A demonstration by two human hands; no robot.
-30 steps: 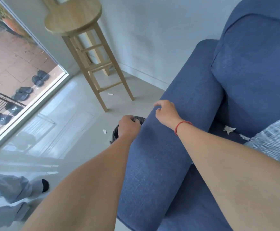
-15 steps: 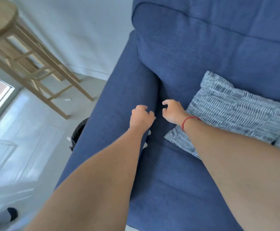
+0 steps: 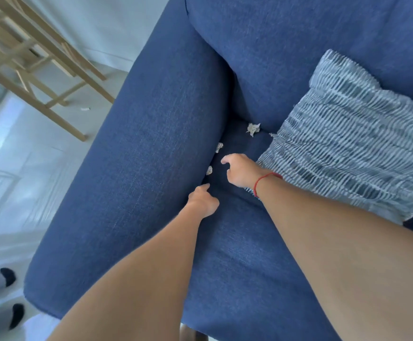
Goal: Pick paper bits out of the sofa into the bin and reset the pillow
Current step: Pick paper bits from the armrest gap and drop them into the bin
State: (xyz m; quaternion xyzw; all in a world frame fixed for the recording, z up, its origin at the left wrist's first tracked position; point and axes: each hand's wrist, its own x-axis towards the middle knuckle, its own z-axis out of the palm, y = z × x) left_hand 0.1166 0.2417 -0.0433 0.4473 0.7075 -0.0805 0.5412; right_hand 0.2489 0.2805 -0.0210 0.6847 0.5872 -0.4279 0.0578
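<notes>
- Two bare arms reach into the corner of a blue sofa (image 3: 237, 254), where crumpled paper bits lie along the crease between the seat cushion and the armrest (image 3: 139, 168).
- The left hand (image 3: 204, 200) hovers with forefinger extended and the other fingers curled, holding nothing, just short of the nearest paper bit (image 3: 209, 170) wedged at the crease.
- The right hand (image 3: 241, 172), a red string at its wrist, is loosely cupped and empty, its fingertips pointing toward a second bit (image 3: 219, 146) higher up the crease.
- The largest scrap (image 3: 253, 128) sits deeper, where the seat meets the back cushion, and a small fleck (image 3: 272, 135) shows at the edge of the striped pillow (image 3: 353, 143).
- The pillow lies tilted across the seat, touching the right wrist; more bits may hide under it, though that cannot be seen.
- Done well, each bit would likely be pinched from above with fingertip and thumb, not pushed sideways, since a nudge could drive it down into the crease.
- The bin is out of view; gathering several bits in one palm before carrying them over would probably save trips.
</notes>
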